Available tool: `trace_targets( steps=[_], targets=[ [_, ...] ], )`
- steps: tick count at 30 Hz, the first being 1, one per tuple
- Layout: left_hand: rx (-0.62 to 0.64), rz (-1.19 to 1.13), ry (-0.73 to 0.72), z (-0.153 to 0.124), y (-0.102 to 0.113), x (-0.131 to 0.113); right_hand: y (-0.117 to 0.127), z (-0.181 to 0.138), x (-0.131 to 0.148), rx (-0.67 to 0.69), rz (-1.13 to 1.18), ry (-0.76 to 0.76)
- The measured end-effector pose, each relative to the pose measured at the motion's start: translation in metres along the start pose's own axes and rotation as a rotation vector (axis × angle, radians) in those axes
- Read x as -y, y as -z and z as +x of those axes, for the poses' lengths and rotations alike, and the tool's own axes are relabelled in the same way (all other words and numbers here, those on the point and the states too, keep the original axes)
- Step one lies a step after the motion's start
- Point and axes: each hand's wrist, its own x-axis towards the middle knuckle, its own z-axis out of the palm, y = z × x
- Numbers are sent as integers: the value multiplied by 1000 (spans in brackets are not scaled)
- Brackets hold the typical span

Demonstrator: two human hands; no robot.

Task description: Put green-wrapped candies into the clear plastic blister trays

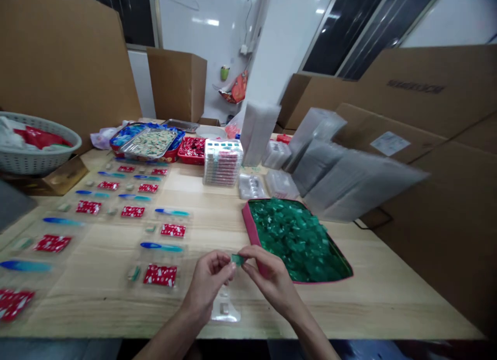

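A small translucent green piece [237, 259] is held between my two hands, above the near edge of the table. My right hand [272, 277] pinches its right end between thumb and fingertips. The fingers of my left hand [209, 280] are curled, with the thumb and fingertips closed at its left end. Below the hands lies a clear plastic blister tray [225, 311], partly hidden by them, with a small pale block in it. To the right, close to my right hand, a pink-rimmed tin [252, 226] is heaped with green translucent pieces [291, 236].
Clear trays with blue sticks and red packets [160, 275] stand in rows at left. Stacked filled trays [223, 163], clear plastic stacks [260, 132], a metal tray of small pieces [149, 143] and a red tin [192, 149] are farther back. A basket [39, 161] and cardboard boxes [446, 106] flank the table.
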Motion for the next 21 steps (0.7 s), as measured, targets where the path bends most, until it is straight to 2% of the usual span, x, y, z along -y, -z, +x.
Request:
trace_targets(
  steps=[2,5,8,10,13,16,18,21],
  targets=[
    [-34,-61,30,-1,1,2,-13,-8,0,-10,20,2],
    [-13,-28,66,-5,11,9,-24,-16,-2,-23,32,0],
    [44,223,27,-8,20,9,-28,-19,-3,-4,37,11],
    [70,528,-111,-10,24,6,-29,-20,-2,23,21,14],
    [54,955,-431,-11,25,5,-31,-21,-1,47,-16,6],
    [-38,1191,-662,-10,27,8,-30,-23,0,20,-52,-13],
    [-154,1249,-718,-6,33,8,-28,-25,-1,-25,-63,-39],
    [-290,1190,-696,0,43,2,-24,-27,-8,-85,-67,-82]
  ],
)
